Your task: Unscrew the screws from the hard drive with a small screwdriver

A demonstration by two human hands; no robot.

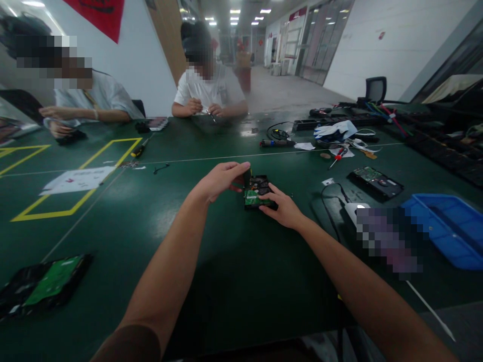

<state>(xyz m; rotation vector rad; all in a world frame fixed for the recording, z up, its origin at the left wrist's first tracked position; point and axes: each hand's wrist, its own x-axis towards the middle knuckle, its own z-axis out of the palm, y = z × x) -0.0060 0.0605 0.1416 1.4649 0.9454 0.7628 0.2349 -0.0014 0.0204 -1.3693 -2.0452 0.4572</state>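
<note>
A hard drive (pixel 252 200) lies on the green table in front of me, its green circuit board and black casing showing. My left hand (pixel 225 180) is closed around the dark handle of a screwdriver (pixel 247 176), upright over the drive's left side; its tip is hidden. My right hand (pixel 281 205) grips the drive's right side, fingers across the board and edge.
Another hard drive (pixel 376 183) lies at right, near a blue tray (pixel 449 231) and a cabled, pixelated device (pixel 385 239). A blurred drive (pixel 49 281) is at near left. A red screwdriver (pixel 338 157) and gloves (pixel 335 130) lie farther back. Two people sit opposite.
</note>
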